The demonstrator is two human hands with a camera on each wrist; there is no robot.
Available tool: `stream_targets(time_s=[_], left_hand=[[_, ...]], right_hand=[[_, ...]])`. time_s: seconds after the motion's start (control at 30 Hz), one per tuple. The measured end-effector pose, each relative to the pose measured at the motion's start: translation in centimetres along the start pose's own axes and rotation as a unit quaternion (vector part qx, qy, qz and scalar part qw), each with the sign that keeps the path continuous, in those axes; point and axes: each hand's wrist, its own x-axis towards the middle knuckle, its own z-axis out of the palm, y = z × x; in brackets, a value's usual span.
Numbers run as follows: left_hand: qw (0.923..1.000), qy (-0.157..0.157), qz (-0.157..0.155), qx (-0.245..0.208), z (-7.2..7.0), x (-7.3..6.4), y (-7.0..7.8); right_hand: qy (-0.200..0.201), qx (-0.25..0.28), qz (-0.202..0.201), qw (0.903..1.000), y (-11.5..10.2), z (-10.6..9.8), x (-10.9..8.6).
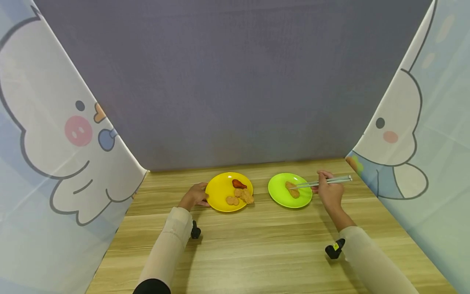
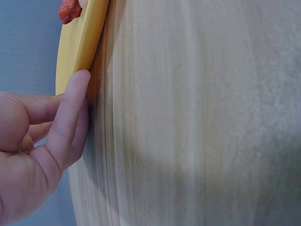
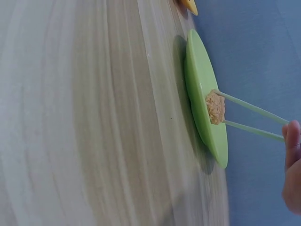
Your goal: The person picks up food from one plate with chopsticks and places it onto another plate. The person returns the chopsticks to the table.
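My left hand (image 1: 197, 194) pinches the left rim of a yellow plate (image 1: 216, 198); its thumb (image 2: 70, 108) meets the rim in the left wrist view. A reddish-brown drumstick (image 1: 239, 184), a golden fried piece (image 1: 247, 197) and small round nuggets (image 1: 232, 200) lie on that plate. In my right hand (image 1: 330, 194) is a pair of pale chopsticks (image 1: 339, 179). Their tips sit on either side of a fried chicken piece (image 3: 215, 107), which rests on a green plate (image 3: 200, 61). Part of the right hand falls outside the right wrist view.
Both plates stand near the back of a wood-grain table (image 1: 257, 249), the yellow one left of the green. Behind rises a grey panel (image 1: 235, 90). Cartoon-printed cloths (image 1: 47, 134) flank both sides. Black wrist devices (image 1: 334, 250) hang below the sleeves.
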Motion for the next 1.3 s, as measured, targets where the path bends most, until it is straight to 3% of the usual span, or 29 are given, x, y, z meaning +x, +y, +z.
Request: stream_targets(time_s=[0.17, 0.4, 0.6, 0.87, 1.2, 1.3], left_hand=[[1.0, 0.001, 0.0, 0.001, 0.0, 0.2, -0.1], [1.0, 0.001, 0.002, -0.001, -0.1, 0.4, -0.2], [1.0, 0.001, 0.0, 0.002, -0.1, 0.6, -0.2], [1.0, 0.0, 0.001, -0.002, 0.1, 0.4, -0.3], [1.0, -0.001, 0.0, 0.0, 0.0, 0.4, -0.1], [1.0, -0.003, 0.002, -0.001, 0.0, 0.3, -0.1]], right_hand=[[0.007, 0.004, 0.011, 0.9999, 1.5, -0.2, 0.8], [0.032, 0.031, 0.021, 0.9988, 1.8, -0.6, 1.2], [0.034, -0.003, 0.048, 0.9983, 2.2, -0.8, 1.4], [0.035, -0.03, 0.019, 0.9988, 2.3, -0.5, 1.1], [0.041, -0.018, 0.043, 0.9981, 2.0, -0.3, 1.3], [0.042, 0.016, 0.04, 0.9982, 1.8, 0.0, 1.4]])
